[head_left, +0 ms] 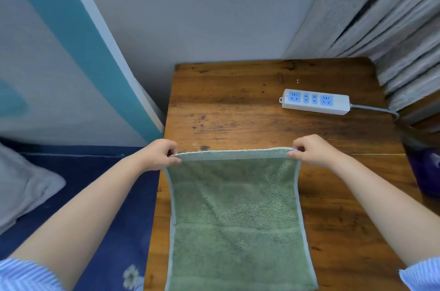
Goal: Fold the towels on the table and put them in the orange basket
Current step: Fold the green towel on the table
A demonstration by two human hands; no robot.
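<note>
Green terry towel with pale grey-green edging (238, 214) — lies lengthwise over the near half of the brown wooden table (238, 105), its far edge raised off the wood, its near end running out of view at the table's near edge. Left hand (158, 155) pinches the far-left corner between thumb and curled fingers; right hand (312, 151) pinches the far-right corner the same way. The far hem is stretched taut between the two hands. White power strip with blue sockets (315, 101) — near the table's far-right corner, its grey cable leading off the right edge. Orange basket not visible.
</note>
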